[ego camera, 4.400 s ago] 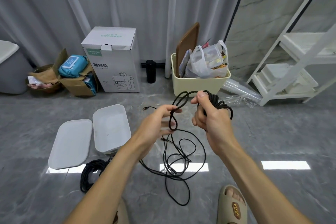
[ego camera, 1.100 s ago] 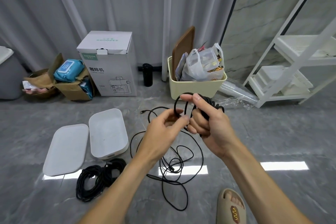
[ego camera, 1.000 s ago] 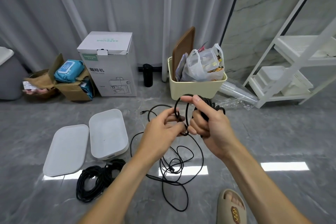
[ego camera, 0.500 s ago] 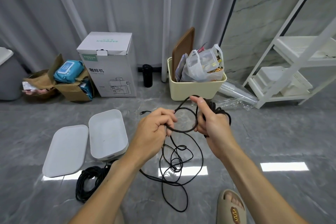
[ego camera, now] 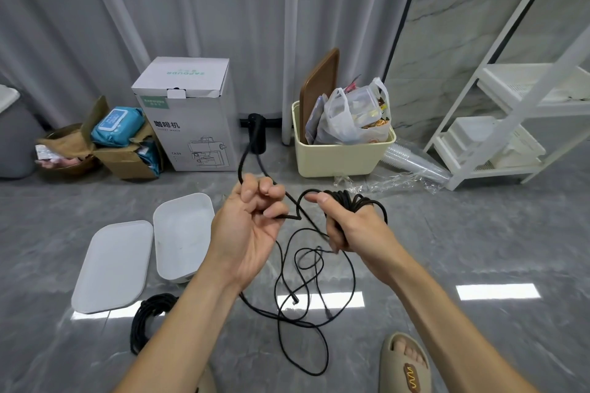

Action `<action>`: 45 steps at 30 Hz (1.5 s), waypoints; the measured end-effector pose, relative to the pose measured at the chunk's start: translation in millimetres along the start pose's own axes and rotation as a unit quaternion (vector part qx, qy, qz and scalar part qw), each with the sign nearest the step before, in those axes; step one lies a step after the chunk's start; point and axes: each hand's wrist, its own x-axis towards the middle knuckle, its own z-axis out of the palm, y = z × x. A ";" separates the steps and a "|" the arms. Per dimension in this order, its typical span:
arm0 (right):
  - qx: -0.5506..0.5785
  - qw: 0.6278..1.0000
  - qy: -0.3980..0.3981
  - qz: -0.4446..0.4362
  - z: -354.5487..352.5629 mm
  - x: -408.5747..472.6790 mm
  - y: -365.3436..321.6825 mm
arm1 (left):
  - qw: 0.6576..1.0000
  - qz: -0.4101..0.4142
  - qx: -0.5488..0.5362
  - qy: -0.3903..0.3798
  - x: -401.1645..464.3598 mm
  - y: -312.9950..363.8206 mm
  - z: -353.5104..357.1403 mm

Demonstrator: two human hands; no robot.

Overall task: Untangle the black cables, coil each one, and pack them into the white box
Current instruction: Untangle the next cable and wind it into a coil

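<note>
The thin, matte black cable hangs between both hands above the grey floor, its slack lying in loose loops below. The right hand has its fingers curled through a wound bundle of it, thumb extended. The left hand pinches a raised loop with bent fingers. The open white box sits left, beside its lid; another coiled cable lies just in front.

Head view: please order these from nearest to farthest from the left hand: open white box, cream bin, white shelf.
From the left hand:
1. Open white box, on the floor just left.
2. Cream bin, behind, to the right.
3. White shelf, far right.
</note>
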 end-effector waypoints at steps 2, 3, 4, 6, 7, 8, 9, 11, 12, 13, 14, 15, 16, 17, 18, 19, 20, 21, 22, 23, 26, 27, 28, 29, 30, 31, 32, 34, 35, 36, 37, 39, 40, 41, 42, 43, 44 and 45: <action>-0.005 1.000 -0.016 0.004 2.9 0.5 2.0 | 0.999 -0.012 -0.029 0.008 0.0 -1.5 0.3; -0.002 1.000 -0.028 0.005 4.5 0.2 2.5 | 0.999 -0.016 -0.038 0.013 0.1 -2.1 1.1; 0.003 0.999 -0.041 0.007 6.2 -0.4 2.9 | 0.999 -0.019 -0.046 0.017 0.4 -2.6 1.5; 0.016 0.998 -0.054 0.012 8.3 -1.3 2.6 | 0.998 -0.026 -0.058 0.029 1.0 -2.2 2.1; 0.025 0.998 -0.051 0.014 8.4 -1.5 2.2 | 0.997 -0.030 -0.059 0.036 1.2 -1.0 1.9; 0.037 0.998 -0.044 0.014 8.2 -1.1 1.9 | 0.997 -0.034 -0.053 0.044 1.7 0.5 1.1; 0.051 0.998 -0.034 0.014 7.7 -0.3 1.7 | 0.997 -0.036 -0.035 0.053 2.4 2.1 0.1; 0.080 0.997 -0.007 0.016 5.8 1.3 1.0 | 0.996 -0.030 0.038 0.069 4.3 5.3 -1.4; 0.091 0.996 0.007 0.018 4.7 1.8 0.8 | 0.993 -0.018 0.089 0.078 5.8 6.0 -3.2; 0.099 0.995 0.019 0.020 3.4 2.4 0.5 | 0.985 0.000 0.149 0.091 7.5 6.0 -5.6; 0.105 0.994 0.032 0.020 2.1 2.8 0.6 | 0.972 0.023 0.210 0.108 9.2 5.8 -8.6; 0.111 0.993 0.046 0.020 0.7 3.0 0.5 | 0.956 0.045 0.260 0.129 11.0 6.0 -11.9; 0.115 0.991 0.061 0.020 -0.3 3.7 0.5 | 0.942 0.060 0.294 0.151 12.1 7.3 -15.3; 0.118 0.990 0.076 0.022 -1.1 4.2 0.7 | 0.931 0.065 0.315 0.172 12.8 9.6 -19.0; 0.122 0.988 0.091 0.024 -1.3 5.2 1.0 | 0.921 0.063 0.334 0.191 13.4 12.3 -22.3; 0.127 0.986 0.103 0.024 -1.2 5.7 1.3 | 0.909 0.057 0.360 0.204 13.6 15.1 -24.9; 0.130 0.985 0.112 0.024 -0.6 6.4 1.5 | 0.894 0.053 0.391 0.213 13.8 17.1 -26.1; 0.132 0.984 0.119 0.022 0.0 6.7 1.4 | 0.875 0.055 0.427 0.221 14.2 17.8 -27.2; 0.132 0.983 0.124 0.020 0.6 6.8 1.3 | 0.852 0.066 0.467 0.228 14.6 17.6 -27.9; 0.132 0.983 0.130 0.018 0.9 7.0 1.0 | 0.825 0.082 0.506 0.237 15.0 17.2 -28.9; 0.136 0.979 0.152 0.011 0.5 7.2 1.0 | 0.784 0.141 0.555 0.241 14.8 18.2 -29.7; 0.137 0.978 0.158 0.010 -0.1 7.4 1.3 | 0.780 0.160 0.557 0.235 14.4 19.0 -28.5; 0.137 0.977 0.165 0.010 -0.9 8.1 1.5 | 0.779 0.181 0.556 0.227 14.0 19.7 -26.6; 0.139 0.975 0.174 0.010 -1.9 8.9 1.9 | 0.782 0.204 0.546 0.220 13.2 20.3 -24.5; 0.144 0.972 0.185 0.010 -3.3 10.2 2.3 | 0.792 0.224 0.528 0.212 12.4 20.8 -22.1; 0.151 0.968 0.198 0.010 -5.3 11.5 2.7 | 0.808 0.238 0.500 0.198 11.7 21.6 -20.2; 0.159 0.964 0.213 0.012 -7.7 13.2 3.0 | 0.835 0.244 0.463 0.171 10.9 23.2 -18.7; 0.173 0.954 0.243 0.016 -14.3 15.2 3.2 | 0.893 0.238 0.374 0.080 9.1 28.2 -20.5; 0.181 0.949 0.256 0.017 -18.1 15.8 3.2 | 0.908 0.230 0.349 0.036 9.2 30.7 -23.4; 0.189 0.945 0.267 0.017 -21.9 16.1 3.2 | 0.913 0.221 0.344 0.005 9.0 32.3 -24.9; 0.196 0.941 0.276 0.018 -25.2 16.2 3.4 | 0.911 0.210 0.355 -0.012 8.8 32.3 -25.4; 0.207 0.934 0.289 0.017 -29.2 16.3 3.2 | 0.903 0.185 0.388 -0.009 9.4 28.1 -24.7; 0.213 0.932 0.294 0.015 -29.9 16.3 2.7 | 0.901 0.172 0.398 -0.001 10.1 25.6 -23.3; 0.217 0.930 0.298 0.012 -30.2 16.4 2.4 | 0.899 0.159 0.409 0.007 10.7 23.7 -21.6; 0.220 0.927 0.303 0.010 -30.1 16.6 1.9 | 0.895 0.151 0.420 0.017 11.7 22.3 -20.4; 0.222 0.925 0.307 0.008 -30.1 16.6 1.4 | 0.892 0.145 0.428 0.024 12.2 21.5 -18.7; 0.224 0.924 0.311 0.006 -30.0 16.9 0.8 | 0.888 0.143 0.436 0.031 12.8 20.5 -17.1; 0.225 0.923 0.312 0.005 -29.8 17.0 0.5 | 0.882 0.145 0.446 0.039 13.3 19.3 -15.9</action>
